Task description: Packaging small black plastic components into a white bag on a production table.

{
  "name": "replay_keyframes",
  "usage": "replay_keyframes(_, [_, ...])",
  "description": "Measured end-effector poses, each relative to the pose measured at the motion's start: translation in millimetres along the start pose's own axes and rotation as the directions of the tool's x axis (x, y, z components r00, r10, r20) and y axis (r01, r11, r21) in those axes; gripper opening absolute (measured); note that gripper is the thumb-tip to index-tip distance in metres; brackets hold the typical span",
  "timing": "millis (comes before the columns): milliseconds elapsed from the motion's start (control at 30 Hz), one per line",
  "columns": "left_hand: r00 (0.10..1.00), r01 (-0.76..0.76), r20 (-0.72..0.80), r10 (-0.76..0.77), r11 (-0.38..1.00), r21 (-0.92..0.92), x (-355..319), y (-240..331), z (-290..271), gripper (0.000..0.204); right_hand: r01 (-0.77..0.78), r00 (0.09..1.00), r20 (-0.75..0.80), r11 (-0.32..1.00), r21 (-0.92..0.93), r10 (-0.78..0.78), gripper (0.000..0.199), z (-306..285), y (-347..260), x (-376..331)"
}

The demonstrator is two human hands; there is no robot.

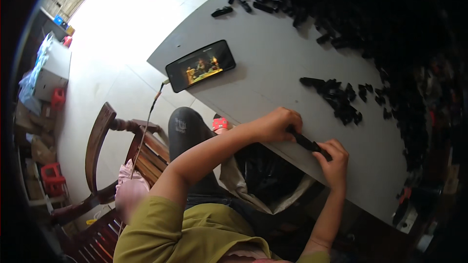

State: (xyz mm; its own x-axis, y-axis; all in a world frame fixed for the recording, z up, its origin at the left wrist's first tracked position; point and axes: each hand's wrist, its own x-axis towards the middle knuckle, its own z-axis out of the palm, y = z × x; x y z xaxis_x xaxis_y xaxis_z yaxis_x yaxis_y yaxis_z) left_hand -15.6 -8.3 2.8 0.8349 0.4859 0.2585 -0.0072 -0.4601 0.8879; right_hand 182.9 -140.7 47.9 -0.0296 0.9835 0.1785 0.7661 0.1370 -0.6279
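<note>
Black piece (306, 142) in both hands (279, 124) (336, 164); pale knee marking (180, 125) unreadable

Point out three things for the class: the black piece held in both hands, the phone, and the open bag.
Black piece (306, 142): head view, on its bare middle stretch.
Phone (200, 66): head view, on its lit screen.
Open bag (233, 178): head view, on its pale wall.

Strong light came from the upper left, where the floor (151, 14) was overexposed to white. The table (263, 63) appeared moderately lit, dimming rightward; heaped black pieces (341, 31) there merged into darkness. The phone (201, 65) cast a soft shadow. Fisheye distortion bent edges; a lower-left patch was blurred.
</note>
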Motion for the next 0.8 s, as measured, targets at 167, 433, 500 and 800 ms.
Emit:
replay_keyframes(167, [0.999, -0.001, 0.05, 0.001, 1.0, -0.007, 1, 5, 2, 0.025, 0.092, 0.988, -0.134, 0.994, 0.063, -0.083, 0.029, 25, -6, 9])
replay_keyframes(433, [0.935, -0.285, -0.085, 0.346, 0.869, 0.404, 22, 0, -14, 0.024, -0.098, 0.976, -0.2, 0.995, -0.031, 0.09, 0.019, -3, 23, 24])
replay_keyframes(500, [0.886, -0.065, -0.299, 0.354, 0.735, 0.675, 49, -4, -16, 0.031, -0.123, 0.945, -0.32, 0.982, -0.141, 0.072, 0.021, -1, 37, 33])
replay_keyframes(800, [0.934, 0.226, -0.342, -0.106, 0.915, 0.333, 51, -12, -25, 0.027, -0.175, 0.952, -0.3, 0.918, -0.355, 0.066, 0.027, 8, 37, 41])
